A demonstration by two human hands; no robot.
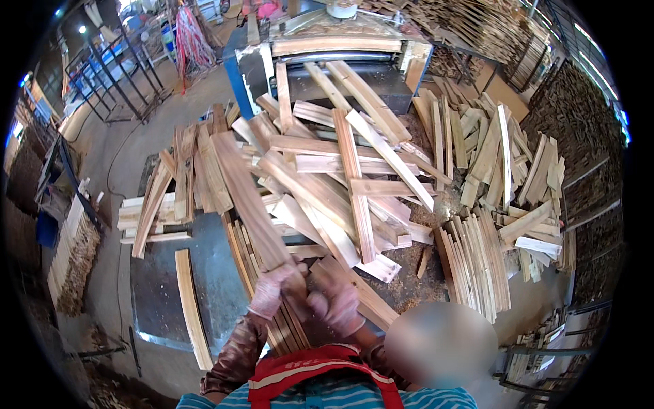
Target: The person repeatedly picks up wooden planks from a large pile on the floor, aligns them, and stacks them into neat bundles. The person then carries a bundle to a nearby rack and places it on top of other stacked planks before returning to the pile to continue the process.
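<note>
Plank [246, 198] grasped by near end in left hand [268, 293], likely for steering; right hand [338, 308] beside plank, grip indiscernible.

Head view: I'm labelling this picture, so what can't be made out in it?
All in the head view:
Right hand: blur hides what, if anything, it holds.
Left hand: blur hides its exact grip near the long board's near end.
Pile of boards: lower pieces are covered by upper ones.
Lower right: a smeared oval hides what lies behind it.
White round thing above the machine: cut off by the upper edge.
</note>
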